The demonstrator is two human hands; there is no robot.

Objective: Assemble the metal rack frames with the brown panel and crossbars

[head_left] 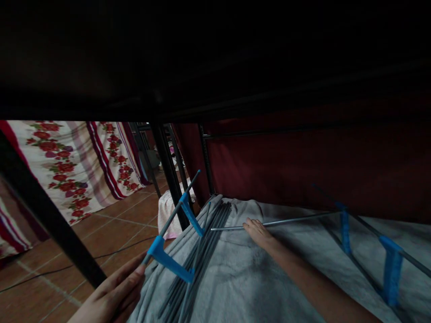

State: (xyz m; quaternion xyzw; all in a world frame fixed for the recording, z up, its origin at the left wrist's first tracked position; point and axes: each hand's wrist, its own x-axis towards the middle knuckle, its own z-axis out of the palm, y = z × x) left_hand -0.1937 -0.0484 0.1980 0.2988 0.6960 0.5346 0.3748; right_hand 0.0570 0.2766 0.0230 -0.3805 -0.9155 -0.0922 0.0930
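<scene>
My left hand (116, 291) at the bottom left pinches the near end of a grey rod frame (173, 213) that carries blue plastic connectors (170, 262); the frame tilts up off the bed. My right hand (257, 231) reaches forward across the grey blanket (256, 278). Its fingers are closed around a single thin metal rod (296, 220) that lies across the bed. A bundle of several grey rods (205, 251) lies on the blanket between the two hands.
A second rod frame with blue connectors (390, 269) lies at the right on the bed. A dark upper bunk hangs overhead, with black posts (168, 175) at left. Dark red curtain (303, 166) behind, floral sheets (70, 170) and tiled floor (111, 233) at left.
</scene>
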